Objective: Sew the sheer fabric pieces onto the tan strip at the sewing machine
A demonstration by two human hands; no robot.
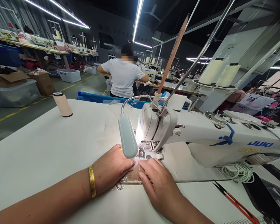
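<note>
A small piece of tan fabric with a pale lower edge lies at the needle area of a white sewing machine. My left hand, with a gold bracelet at the wrist, is closed at the fabric's left side, thumb pointing toward the needle. On the right side, my right hand presses the same fabric with bent fingers and thumb. A grey-green lamp head on a bendable neck hangs in front of the needle and partly hides it and my left fingers.
A peach thread cone stands on the white table at the left. Red-handled thread snips and a coil of pale cord lie at the right. Ahead, a person in a white shirt sits facing away.
</note>
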